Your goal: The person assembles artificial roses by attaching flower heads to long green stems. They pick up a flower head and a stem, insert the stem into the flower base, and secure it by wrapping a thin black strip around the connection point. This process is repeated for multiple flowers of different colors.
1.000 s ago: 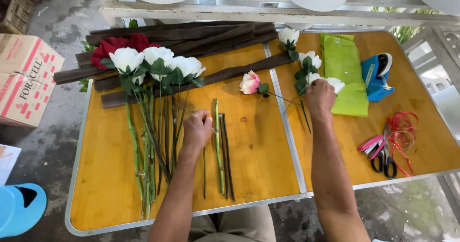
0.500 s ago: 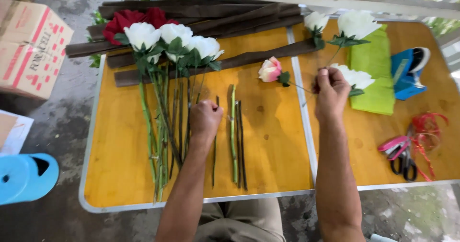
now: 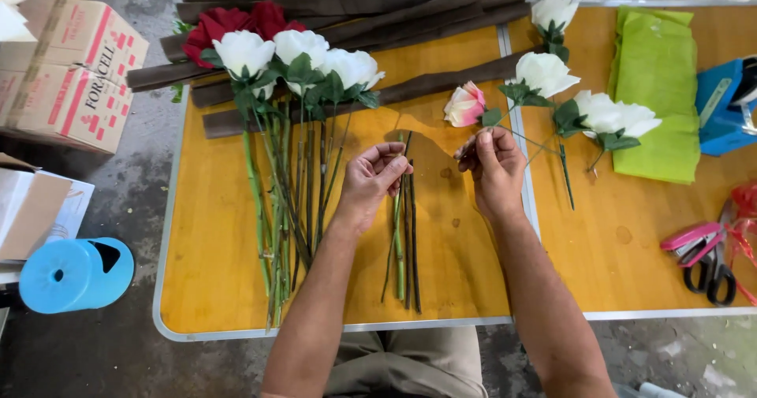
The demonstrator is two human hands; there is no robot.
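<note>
My right hand (image 3: 490, 169) pinches the thin wire stem of a pink and white rose (image 3: 464, 105), whose head lies just above my fingers on the orange table (image 3: 221, 288). My left hand (image 3: 377, 179) is palm up with its fingers curled around the top of a thin dark stem (image 3: 397, 232). That stem lies among a few loose green stems (image 3: 410, 264) between my two arms. The two hands are a short gap apart.
White roses (image 3: 296, 55) and red roses (image 3: 229, 24) lie at the left, on long stems over brown paper rolls (image 3: 355, 8). To the right are three white roses (image 3: 607, 114), green paper (image 3: 654, 91), a blue dispenser (image 3: 721, 106), scissors (image 3: 702, 260) and red ribbon (image 3: 745, 209). Off the table, a cardboard box (image 3: 71, 71) and a blue tub (image 3: 75, 276) sit at the left.
My right hand has left the white roses and come left to the pink rose's stem. My left hand has turned palm up and curled around a thin stem.
</note>
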